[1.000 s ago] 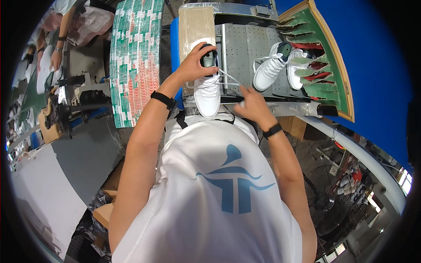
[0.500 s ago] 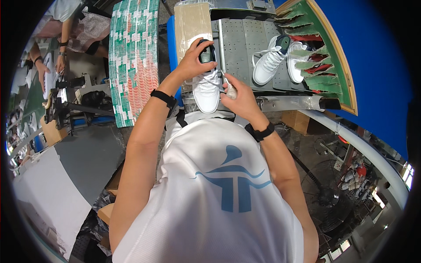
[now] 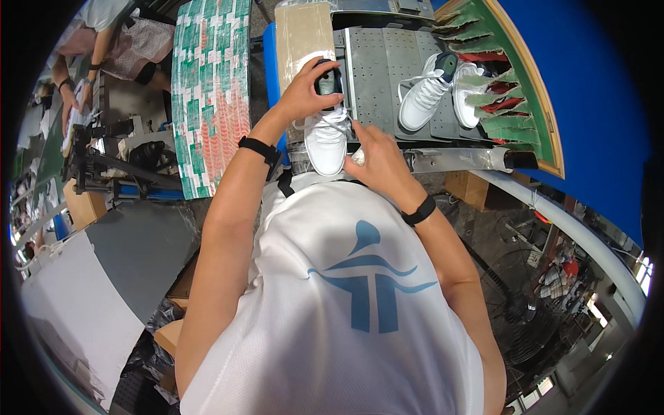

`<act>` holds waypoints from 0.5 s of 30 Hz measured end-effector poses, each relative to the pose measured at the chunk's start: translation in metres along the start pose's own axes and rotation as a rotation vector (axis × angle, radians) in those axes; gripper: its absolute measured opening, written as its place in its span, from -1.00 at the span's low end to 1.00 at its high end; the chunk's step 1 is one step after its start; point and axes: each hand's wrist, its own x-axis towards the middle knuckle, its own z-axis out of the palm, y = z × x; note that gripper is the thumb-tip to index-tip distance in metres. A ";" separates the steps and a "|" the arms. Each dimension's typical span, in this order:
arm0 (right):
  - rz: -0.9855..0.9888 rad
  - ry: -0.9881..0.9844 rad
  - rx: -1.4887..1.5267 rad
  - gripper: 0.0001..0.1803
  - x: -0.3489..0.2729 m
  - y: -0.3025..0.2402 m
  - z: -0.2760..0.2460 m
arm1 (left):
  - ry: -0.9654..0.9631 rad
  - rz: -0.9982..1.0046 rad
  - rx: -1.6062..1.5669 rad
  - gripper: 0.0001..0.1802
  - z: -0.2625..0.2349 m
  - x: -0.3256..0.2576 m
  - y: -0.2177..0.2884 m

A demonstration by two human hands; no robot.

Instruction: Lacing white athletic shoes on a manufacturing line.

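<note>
A white sneaker (image 3: pixel 326 149) with a dark collar lies toe toward me at the front of the work surface. My left hand (image 3: pixel 304 93) is closed on its opening, thumb and fingers around the dark tongue and collar. Beside the shoe's right side, my right hand (image 3: pixel 380 158) is closed around a small tool with a pale wrapped handle (image 3: pixel 358 157). Most of that tool is hidden in the palm, and its tip cannot be made out. The right fingertips are close to the white laces (image 3: pixel 330 123), where a loose strand stands up.
Two more white sneakers, one (image 3: pixel 423 97) in front of the other (image 3: pixel 467 97), sit on a grey perforated conveyor (image 3: pixel 384 62) by a green strip curtain (image 3: pixel 508 114). A tan board (image 3: pixel 304 31) lies behind my shoe. At far left, another person's hands (image 3: pixel 72 104) work.
My right hand has turned, so the tool's handle now shows less and its thin shaft is out of sight. The left hand keeps its hold. The other person's hands have shifted.
</note>
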 end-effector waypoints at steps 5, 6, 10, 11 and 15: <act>0.040 -0.028 0.056 -0.22 0.001 -0.001 -0.009 | -0.067 -0.031 0.026 -0.11 0.007 0.003 0.005; 0.077 -0.044 0.121 -0.24 0.003 0.002 -0.011 | -0.047 -0.009 0.039 -0.12 0.008 0.002 0.005; 0.126 0.028 0.238 -0.25 0.002 0.012 0.003 | -0.024 0.028 0.015 -0.12 0.009 0.001 0.008; 0.127 0.004 0.251 -0.26 -0.001 0.012 0.006 | -0.022 0.029 0.044 -0.14 0.009 0.001 0.007; 0.119 0.034 0.319 -0.27 -0.006 0.009 0.003 | -0.011 0.041 0.057 -0.15 0.012 0.002 0.007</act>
